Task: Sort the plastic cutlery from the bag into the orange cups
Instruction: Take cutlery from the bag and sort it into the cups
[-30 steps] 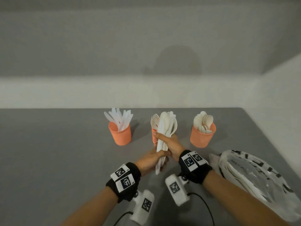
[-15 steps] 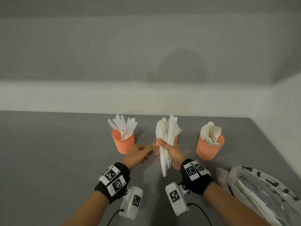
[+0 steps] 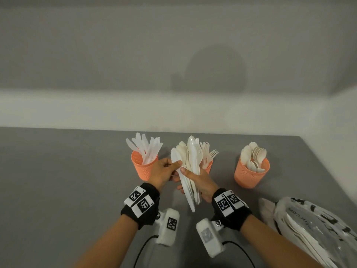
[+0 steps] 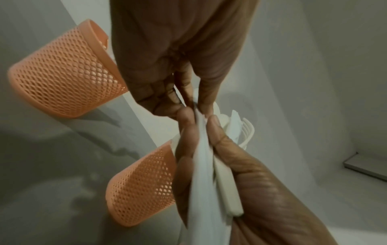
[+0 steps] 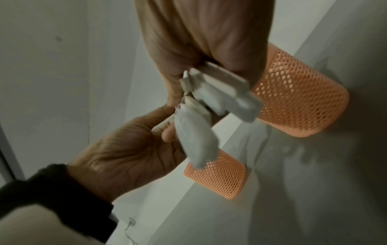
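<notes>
**We pull one knife from the bunch**

Our right hand (image 3: 201,182) wraps around a bunch of white cutlery (image 3: 190,171) and holds it up, just in front of the middle cup (image 3: 209,166). Our left hand (image 3: 163,172) pinches one knife (image 3: 174,157) at the left edge of the bunch, thumb and fingers tight on it. Just behind our left hand stands the left cup (image 3: 142,168), full of knives. The middle cup has forks. The right cup (image 3: 251,174) has spoons and stands apart. The bag (image 3: 316,229) lies on the gray table (image 3: 58,190) by our right arm, with more cutlery inside.
</notes>
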The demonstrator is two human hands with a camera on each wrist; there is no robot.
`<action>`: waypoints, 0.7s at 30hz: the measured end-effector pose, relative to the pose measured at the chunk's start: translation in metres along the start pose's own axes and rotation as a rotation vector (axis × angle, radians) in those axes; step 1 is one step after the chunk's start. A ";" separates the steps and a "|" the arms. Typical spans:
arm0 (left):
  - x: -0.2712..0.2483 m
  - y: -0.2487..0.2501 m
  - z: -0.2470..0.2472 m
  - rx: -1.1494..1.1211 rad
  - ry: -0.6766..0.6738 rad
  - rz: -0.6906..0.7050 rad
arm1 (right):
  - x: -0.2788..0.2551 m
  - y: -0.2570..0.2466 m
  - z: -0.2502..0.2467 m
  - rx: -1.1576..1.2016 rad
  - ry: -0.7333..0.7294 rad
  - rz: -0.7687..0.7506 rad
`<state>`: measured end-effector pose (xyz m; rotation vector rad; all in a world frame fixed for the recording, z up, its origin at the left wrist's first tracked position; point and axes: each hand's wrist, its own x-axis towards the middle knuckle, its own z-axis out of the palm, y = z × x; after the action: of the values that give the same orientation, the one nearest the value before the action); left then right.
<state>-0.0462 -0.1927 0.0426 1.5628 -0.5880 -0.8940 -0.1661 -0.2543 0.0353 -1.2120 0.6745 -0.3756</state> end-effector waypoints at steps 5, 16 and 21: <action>0.005 0.005 -0.007 -0.124 0.017 -0.023 | 0.007 0.009 -0.007 0.010 0.079 -0.030; 0.049 0.056 -0.076 0.099 0.559 0.597 | 0.008 0.000 -0.010 0.034 0.030 0.031; 0.063 0.034 -0.087 0.382 0.611 0.587 | 0.008 -0.002 -0.006 0.063 -0.018 0.084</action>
<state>0.0647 -0.1973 0.0644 1.7470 -0.7317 0.1548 -0.1636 -0.2645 0.0341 -1.1222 0.6907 -0.3129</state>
